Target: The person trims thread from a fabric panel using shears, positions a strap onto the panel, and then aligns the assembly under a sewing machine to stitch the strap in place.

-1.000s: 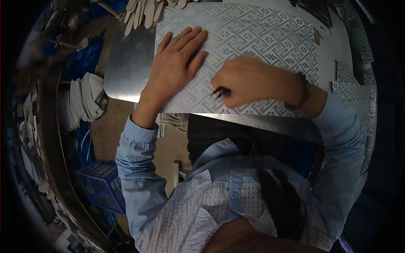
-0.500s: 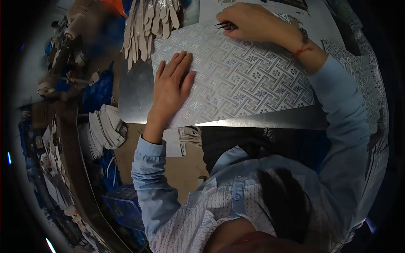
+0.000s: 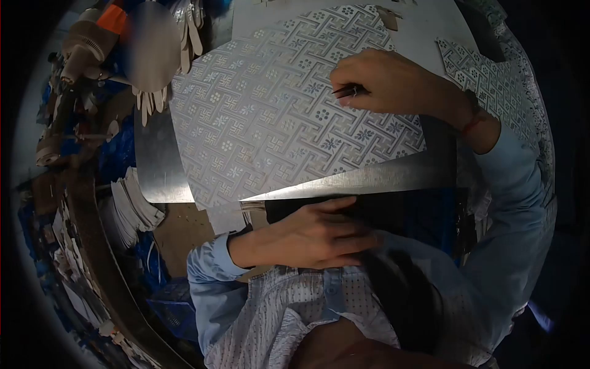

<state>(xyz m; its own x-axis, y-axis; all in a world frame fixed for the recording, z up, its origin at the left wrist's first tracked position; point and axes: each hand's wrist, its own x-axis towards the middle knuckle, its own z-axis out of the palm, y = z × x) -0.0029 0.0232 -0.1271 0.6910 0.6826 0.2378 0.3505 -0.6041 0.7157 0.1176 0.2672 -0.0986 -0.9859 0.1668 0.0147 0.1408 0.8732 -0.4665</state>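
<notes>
A silvery sheet with a geometric and floral pattern [image 3: 264,123] lies across a metal plate [image 3: 161,175], its lower left corner hanging past the plate's front edge. Over the right part of the sheet is my right hand [image 3: 384,80], closed around a small dark tool with two pointed tips [image 3: 347,91]; its kind is mostly hidden by the fingers. My left hand [image 3: 316,234] is off the sheet, between the table edge and my shirt. Its fingers are stretched out and hold nothing visible.
Pale finger-shaped strips [image 3: 189,34] hang at the upper left beside a blurred pale oval [image 3: 152,52]. More patterned material [image 3: 491,89] lies at the right. A stack of whitish pieces [image 3: 134,206] and a blue crate [image 3: 175,315] stand lower left.
My left hand has left the sheet and come back toward my body. My right hand, still closed on the dark tool, is lower and slightly right in view. The camera view has shifted.
</notes>
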